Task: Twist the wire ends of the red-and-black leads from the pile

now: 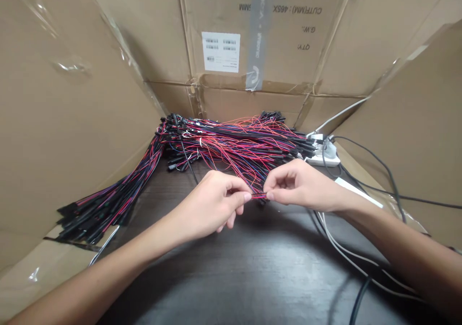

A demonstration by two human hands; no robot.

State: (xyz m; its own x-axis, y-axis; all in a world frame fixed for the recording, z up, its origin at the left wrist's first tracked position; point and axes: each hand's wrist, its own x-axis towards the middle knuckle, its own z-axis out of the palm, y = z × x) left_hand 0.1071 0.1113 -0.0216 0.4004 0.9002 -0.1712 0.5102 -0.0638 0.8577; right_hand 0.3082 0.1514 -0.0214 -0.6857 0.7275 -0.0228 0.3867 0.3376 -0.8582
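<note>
Between my two hands a short stretch of thin red and dark wires (259,196) shows, held level above the dark table. My left hand (220,202) pinches its left end between thumb and forefinger, the other fingers curled below. At the right end, the thumb and forefinger of my right hand (294,186) are pressed together on the same wires. Just behind the hands lies a large pile of red, blue and black wires (231,142) with black sleeved ends. How far the held wires run inside my fingers is hidden.
A bundle of black-ended wires (108,202) hangs over the left side. At the right are a white power strip (323,159), dark cables (390,176) and white cables (346,253). Cardboard walls (288,75) enclose the dark table (216,277) at the back and sides.
</note>
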